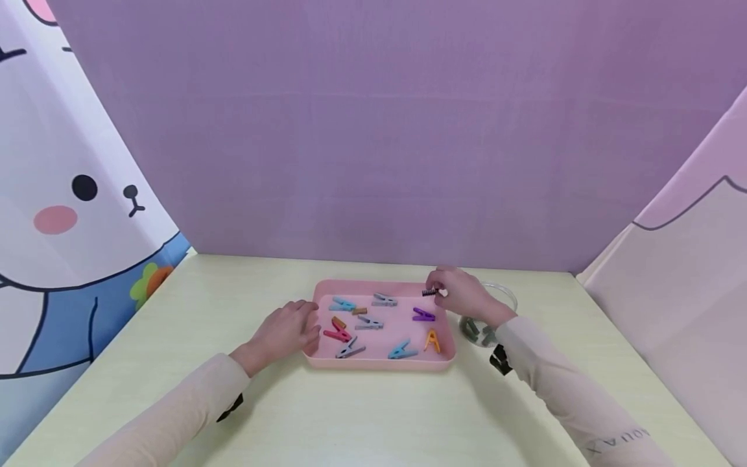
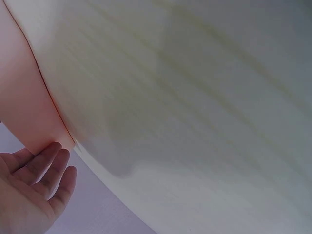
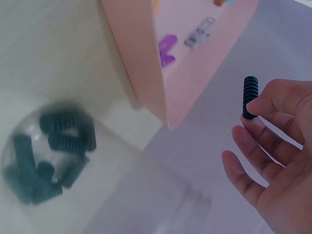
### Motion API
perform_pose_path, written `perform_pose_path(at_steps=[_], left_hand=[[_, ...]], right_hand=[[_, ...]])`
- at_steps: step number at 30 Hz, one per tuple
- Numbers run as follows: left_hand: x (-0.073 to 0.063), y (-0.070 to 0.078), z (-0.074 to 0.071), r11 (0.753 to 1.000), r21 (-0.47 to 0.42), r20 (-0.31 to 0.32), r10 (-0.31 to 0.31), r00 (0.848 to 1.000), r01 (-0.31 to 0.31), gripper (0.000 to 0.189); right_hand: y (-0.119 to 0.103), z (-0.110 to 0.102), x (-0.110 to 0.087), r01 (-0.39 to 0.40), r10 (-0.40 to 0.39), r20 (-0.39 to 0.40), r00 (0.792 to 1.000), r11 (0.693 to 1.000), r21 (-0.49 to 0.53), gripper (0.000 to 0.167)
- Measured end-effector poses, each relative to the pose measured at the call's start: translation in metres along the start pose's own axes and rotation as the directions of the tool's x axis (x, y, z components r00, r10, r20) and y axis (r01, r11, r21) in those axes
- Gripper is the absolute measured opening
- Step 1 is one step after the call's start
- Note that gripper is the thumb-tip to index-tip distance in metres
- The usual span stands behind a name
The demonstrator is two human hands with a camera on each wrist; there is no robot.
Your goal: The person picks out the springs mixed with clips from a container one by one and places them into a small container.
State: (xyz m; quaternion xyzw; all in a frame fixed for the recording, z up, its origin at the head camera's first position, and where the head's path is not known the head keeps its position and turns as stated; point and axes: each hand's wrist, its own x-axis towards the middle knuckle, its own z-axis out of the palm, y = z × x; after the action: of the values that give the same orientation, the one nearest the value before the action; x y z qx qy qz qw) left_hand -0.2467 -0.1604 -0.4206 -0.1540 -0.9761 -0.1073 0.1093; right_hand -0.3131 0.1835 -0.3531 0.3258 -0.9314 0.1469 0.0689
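Note:
My right hand [image 1: 463, 295] is over the back right corner of a pink tray [image 1: 379, 365]. Its thumb and index finger pinch a short dark green ribbed cylinder [image 3: 250, 92], held upright in the right wrist view; the other fingers are spread. At the tray's left rim is my left hand [image 1: 286, 329], fingertips touching the wall, fingers loosely bent. Inside the tray lie small clothespins: red [image 1: 337, 333], purple [image 1: 423, 315], orange [image 1: 432, 340], light blue [image 1: 401, 351] and grey [image 1: 369, 323]. Short brown ribbed pieces [image 1: 358, 311] lie among them.
Right of the tray, partly behind my right wrist, stands a clear round container [image 1: 513, 298]. Several dark green ribbed cylinders [image 3: 68, 122] lie in it. The pale wooden table [image 1: 373, 415] ends at a purple backdrop [image 1: 373, 130]; printed cloths hang on both sides.

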Motion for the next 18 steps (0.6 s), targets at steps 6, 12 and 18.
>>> perform_pose_path(at_steps=[6,12,18], left_hand=[[0.001,-0.001,0.000,1.000,0.001,-0.002,0.004,1.000,-0.004,0.048],[0.001,-0.002,0.001,1.000,-0.005,-0.005,0.004,1.000,-0.004,0.047],[0.002,-0.002,0.002,1.000,-0.008,0.000,0.006,1.000,-0.006,0.048]], right_hand=[[0.014,-0.017,-0.010,-0.009,0.010,-0.061,0.998,1.000,0.023,0.019],[0.028,-0.029,-0.021,-0.021,0.028,-0.116,0.993,0.998,0.066,0.019],[0.043,-0.033,-0.033,-0.043,0.051,-0.154,0.987,0.997,0.059,0.018]])
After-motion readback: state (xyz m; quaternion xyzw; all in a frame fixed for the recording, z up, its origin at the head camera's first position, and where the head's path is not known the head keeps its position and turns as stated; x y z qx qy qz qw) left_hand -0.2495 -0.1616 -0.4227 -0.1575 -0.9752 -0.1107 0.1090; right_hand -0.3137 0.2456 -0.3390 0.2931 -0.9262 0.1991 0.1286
